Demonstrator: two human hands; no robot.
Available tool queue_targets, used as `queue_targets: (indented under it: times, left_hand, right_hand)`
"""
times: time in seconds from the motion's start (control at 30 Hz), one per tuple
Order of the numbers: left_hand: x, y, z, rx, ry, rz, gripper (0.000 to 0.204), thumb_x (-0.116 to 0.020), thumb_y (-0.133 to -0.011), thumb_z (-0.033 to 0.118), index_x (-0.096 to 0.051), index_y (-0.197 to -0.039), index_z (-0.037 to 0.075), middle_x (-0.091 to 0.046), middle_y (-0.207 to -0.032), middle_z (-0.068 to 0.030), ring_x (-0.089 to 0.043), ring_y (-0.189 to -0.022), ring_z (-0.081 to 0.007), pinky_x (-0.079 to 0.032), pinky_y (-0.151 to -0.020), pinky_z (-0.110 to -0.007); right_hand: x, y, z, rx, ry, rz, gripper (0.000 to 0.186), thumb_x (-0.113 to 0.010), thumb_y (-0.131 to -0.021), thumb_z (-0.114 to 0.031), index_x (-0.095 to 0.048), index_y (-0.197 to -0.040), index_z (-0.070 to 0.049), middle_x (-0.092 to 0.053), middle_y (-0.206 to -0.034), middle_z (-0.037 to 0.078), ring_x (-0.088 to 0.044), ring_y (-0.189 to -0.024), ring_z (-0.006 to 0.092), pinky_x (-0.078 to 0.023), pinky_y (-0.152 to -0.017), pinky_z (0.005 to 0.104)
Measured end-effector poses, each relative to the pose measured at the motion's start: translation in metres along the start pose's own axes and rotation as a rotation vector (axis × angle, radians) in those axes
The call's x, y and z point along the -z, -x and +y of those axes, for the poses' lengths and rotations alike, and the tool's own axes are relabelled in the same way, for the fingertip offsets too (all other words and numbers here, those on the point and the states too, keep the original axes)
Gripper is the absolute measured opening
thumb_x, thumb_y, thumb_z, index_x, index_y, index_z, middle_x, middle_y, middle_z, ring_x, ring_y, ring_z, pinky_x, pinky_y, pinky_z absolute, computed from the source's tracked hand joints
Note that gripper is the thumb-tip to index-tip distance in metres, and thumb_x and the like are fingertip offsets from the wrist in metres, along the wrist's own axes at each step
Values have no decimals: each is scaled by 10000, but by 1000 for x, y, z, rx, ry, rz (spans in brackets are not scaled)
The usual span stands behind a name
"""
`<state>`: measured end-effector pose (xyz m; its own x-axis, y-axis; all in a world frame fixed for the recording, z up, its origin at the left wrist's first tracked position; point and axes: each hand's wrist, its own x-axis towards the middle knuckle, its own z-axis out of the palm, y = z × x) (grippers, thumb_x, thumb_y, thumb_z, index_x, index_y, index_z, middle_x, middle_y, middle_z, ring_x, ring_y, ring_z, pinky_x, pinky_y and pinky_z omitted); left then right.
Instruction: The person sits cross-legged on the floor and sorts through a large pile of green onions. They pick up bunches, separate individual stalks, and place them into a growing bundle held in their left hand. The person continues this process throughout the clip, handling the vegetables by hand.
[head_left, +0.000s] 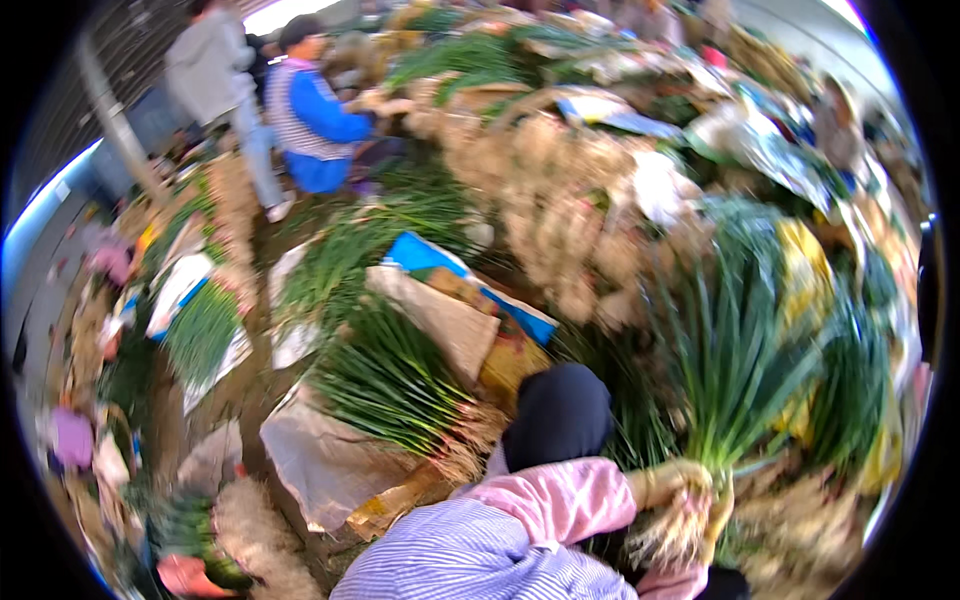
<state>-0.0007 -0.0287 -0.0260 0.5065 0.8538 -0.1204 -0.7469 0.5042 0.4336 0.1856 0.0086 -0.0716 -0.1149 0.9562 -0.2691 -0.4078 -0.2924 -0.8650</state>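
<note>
Hold the green-onion bunch upright at the right side, roots downward, with left hand and right hand curled closely around its base; press evenly, without bruising.

Green-onion bunch | held, right of centre | leaves green, fanned — roots (pale, shaggy) below

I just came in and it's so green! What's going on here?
The person's left hand and right hand grip a bunch of long green stalks, its pale, stringy roots toward the person. To the left, a pile of green stalks lies on a pale beige sheet. Farther off, someone in bright blue sleeves sits or crouches.
</note>
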Motion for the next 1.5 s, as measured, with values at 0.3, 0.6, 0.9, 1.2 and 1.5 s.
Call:
queue_targets:
  times: [0.3, 0.6, 0.9, 1.2, 1.5]
  left_hand:
    - [-19, 7, 8, -74, 331, -122, 431, -582, -759, 157, -542, -1166, 20, -535, -1253, -172, -523, -1132, -307, -371, -1003, -520]
    - [-9, -1, -1, -45, 165, -101, 441, -600, -745, 189, -523, -1135, 0, -574, -1079, -133, -586, -920, -249, -424, -947, -463]
    - [-10, -5, 5, 57, -119, 41, 399, -587, -725, 143, -530, -1092, -3, -600, -942, -128, -579, -844, -247, -444, -897, -392]
    - [-32, -10, 18, -35, 200, -58, 706, -654, -731, 229, -375, -1339, 6, -559, -1136, -109, -558, -996, -226, -366, -1033, -453]
    - [-50, -15, 39, 23, -137, -3, 432, -587, -756, 184, -546, -1113, -56, -639, -912, -164, -637, -723, -233, -553, -762, -372]
  right_hand:
    - [29, 25, -12, 98, 1345, -35, 268, -506, -897, -194, -625, -1121, -107, -626, -716, 74, -569, -606, 197, -460, -580, 291]
    - [-61, -8, -56, -85, 7, -144, 221, -528, -918, -232, -628, -914, -35, -581, -695, -25, -504, -561, 40, -409, -502, 181]
    - [-46, -18, -54, 132, 1493, 177, 193, -580, -821, -224, -655, -870, -53, -660, -864, 172, -629, -846, 353, -506, -725, 398]
    - [0, -34, -120, 73, 1236, 537, 394, -675, -805, -277, -579, -1070, -1, -645, -1045, 161, -621, -968, 282, -480, -880, 356]
    - [-18, 31, -113, 545, 1173, 154, 153, -674, -809, -133, -638, -910, -25, -665, -837, 135, -649, -751, 187, -512, -658, 308]
